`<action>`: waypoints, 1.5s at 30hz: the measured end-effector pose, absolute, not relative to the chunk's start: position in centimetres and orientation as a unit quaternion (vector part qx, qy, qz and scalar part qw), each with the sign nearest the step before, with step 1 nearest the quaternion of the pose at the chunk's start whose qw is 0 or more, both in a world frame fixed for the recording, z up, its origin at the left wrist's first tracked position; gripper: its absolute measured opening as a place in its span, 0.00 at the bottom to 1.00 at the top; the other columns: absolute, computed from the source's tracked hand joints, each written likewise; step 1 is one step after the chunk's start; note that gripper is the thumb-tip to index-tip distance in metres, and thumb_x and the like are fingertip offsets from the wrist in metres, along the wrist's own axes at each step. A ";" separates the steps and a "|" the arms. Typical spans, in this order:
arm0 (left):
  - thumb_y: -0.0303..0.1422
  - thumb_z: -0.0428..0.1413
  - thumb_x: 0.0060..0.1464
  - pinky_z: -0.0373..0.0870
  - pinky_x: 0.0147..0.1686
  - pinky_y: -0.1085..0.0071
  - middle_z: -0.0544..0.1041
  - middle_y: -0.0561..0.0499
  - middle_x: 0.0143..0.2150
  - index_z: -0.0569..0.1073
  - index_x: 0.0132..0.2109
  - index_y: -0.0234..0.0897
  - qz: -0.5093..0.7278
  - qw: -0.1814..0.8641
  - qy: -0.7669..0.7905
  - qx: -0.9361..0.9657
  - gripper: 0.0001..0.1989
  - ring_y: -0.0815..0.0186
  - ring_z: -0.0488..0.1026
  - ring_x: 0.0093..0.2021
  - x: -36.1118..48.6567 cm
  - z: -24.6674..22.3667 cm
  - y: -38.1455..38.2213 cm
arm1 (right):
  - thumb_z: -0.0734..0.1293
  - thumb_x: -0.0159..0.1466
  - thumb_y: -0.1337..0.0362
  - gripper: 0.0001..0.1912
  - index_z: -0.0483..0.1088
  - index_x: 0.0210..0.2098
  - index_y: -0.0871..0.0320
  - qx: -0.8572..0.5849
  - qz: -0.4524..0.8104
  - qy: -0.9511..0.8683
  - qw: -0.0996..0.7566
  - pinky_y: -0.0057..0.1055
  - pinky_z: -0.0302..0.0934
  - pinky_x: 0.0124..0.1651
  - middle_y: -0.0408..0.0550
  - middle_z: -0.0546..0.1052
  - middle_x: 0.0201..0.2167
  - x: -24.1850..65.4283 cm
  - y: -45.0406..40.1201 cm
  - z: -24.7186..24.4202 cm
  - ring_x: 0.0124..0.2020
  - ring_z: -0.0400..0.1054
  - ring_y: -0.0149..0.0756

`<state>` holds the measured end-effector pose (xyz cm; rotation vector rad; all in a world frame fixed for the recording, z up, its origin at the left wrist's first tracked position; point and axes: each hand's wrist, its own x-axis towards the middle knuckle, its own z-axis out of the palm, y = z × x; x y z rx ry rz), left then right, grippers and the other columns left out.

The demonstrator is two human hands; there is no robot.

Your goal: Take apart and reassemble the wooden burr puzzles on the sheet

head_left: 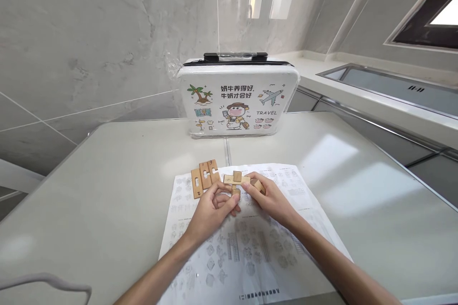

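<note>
Three pieces (202,169) of flat wood lie side by side on the paper (293,186), up at its far left corner and overhanging its edge. They sit just beyond my left hand, which I take as a way to have them near without crowding my fingers. They show cut-outs, and at least some bear a mark; the nearest reads 2.

Over the middle of the paper, both my hands are busy with wood. With my left hand (216,202), I pinch the lower block (235,192) between thumb and fingers, probably to steady it from below. With my right hand (266,196), I grip the bar (229,179) near its right end, thumb on the near face, seemingly to hold it level. The upper block (237,176) shows above the bar, and one more chunk (257,185) sits within my right grasp. Whether these are locked together or only held against each other, I cannot tell.

The paper is spread flat beneath my hands, likely so its drawings can be seen; the heading at its near edge looks upside down to me. Beyond it, the case (238,76) stands upright on the table (107,190), printed side towards me, clear of the pieces.
</note>
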<state>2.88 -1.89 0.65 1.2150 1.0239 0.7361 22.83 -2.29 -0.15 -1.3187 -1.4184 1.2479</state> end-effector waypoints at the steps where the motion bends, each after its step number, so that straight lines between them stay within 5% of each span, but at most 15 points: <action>1: 0.47 0.65 0.61 0.75 0.39 0.66 0.80 0.50 0.36 0.68 0.56 0.39 0.331 0.641 0.447 0.529 0.24 0.62 0.81 0.36 2.9 0.7 -1.9 | 0.66 0.70 0.42 0.21 0.73 0.40 0.54 -0.525 0.495 -0.563 0.403 0.31 0.50 0.30 0.37 0.59 0.21 22.8 -2.3 0.0 0.24 0.52 0.34; 5: 0.42 0.66 0.60 0.77 0.40 0.65 0.79 0.51 0.40 0.56 0.70 0.45 0.345 0.629 0.427 0.551 0.39 0.63 0.82 0.37 2.7 1.2 -2.1 | 0.66 0.70 0.42 0.21 0.71 0.37 0.54 -0.527 0.497 -0.570 0.388 0.31 0.50 0.31 0.37 0.59 0.21 22.7 -2.5 0.4 0.25 0.52 0.33; 17: 0.46 0.67 0.58 0.75 0.32 0.68 0.77 0.51 0.36 0.63 0.67 0.40 0.369 0.651 0.416 0.516 0.36 0.65 0.78 0.31 2.8 1.2 -1.5 | 0.62 0.71 0.37 0.26 0.66 0.35 0.53 -0.432 0.655 -0.420 0.457 0.30 0.46 0.27 0.39 0.58 0.27 23.1 -1.8 -0.9 0.24 0.49 0.32; 29: 0.44 0.66 0.60 0.77 0.36 0.68 0.78 0.53 0.35 0.59 0.70 0.41 0.407 0.606 0.453 0.512 0.38 0.65 0.79 0.32 3.1 1.1 -1.9 | 0.65 0.73 0.46 0.17 0.75 0.47 0.52 -0.491 0.453 -0.569 0.479 0.39 0.63 0.48 0.49 0.77 0.40 23.0 -2.2 -0.1 0.43 0.70 0.45; 33: 0.43 0.66 0.60 0.77 0.37 0.67 0.78 0.54 0.35 0.59 0.69 0.41 0.420 0.584 0.467 0.514 0.37 0.65 0.78 0.32 3.1 1.3 -1.9 | 0.64 0.73 0.47 0.17 0.74 0.42 0.53 -0.503 0.435 -0.562 0.492 0.38 0.64 0.45 0.49 0.76 0.37 22.8 -2.3 -0.1 0.38 0.69 0.43; 37: 0.44 0.65 0.60 0.77 0.35 0.68 0.78 0.53 0.37 0.58 0.70 0.42 0.430 0.587 0.463 0.506 0.38 0.66 0.78 0.32 3.0 1.2 -1.7 | 0.65 0.72 0.45 0.17 0.72 0.42 0.53 -0.487 0.517 -0.469 0.525 0.36 0.62 0.38 0.44 0.73 0.30 23.1 -2.0 -0.1 0.31 0.65 0.38; 42: 0.45 0.66 0.60 0.76 0.38 0.65 0.79 0.52 0.36 0.58 0.71 0.41 0.418 0.617 0.446 0.496 0.39 0.65 0.78 0.31 2.8 1.4 -1.7 | 0.72 0.67 0.44 0.20 0.73 0.44 0.55 -0.383 0.682 -0.387 0.487 0.34 0.61 0.34 0.50 0.77 0.40 23.2 -1.7 -0.3 0.30 0.64 0.34; 45: 0.45 0.67 0.60 0.76 0.42 0.63 0.79 0.53 0.32 0.56 0.72 0.39 0.403 0.643 0.432 0.487 0.42 0.64 0.78 0.32 2.8 1.6 -1.8 | 0.74 0.67 0.46 0.19 0.74 0.40 0.56 -0.344 0.741 -0.358 0.451 0.30 0.59 0.33 0.47 0.75 0.37 23.0 -1.8 -0.8 0.30 0.63 0.31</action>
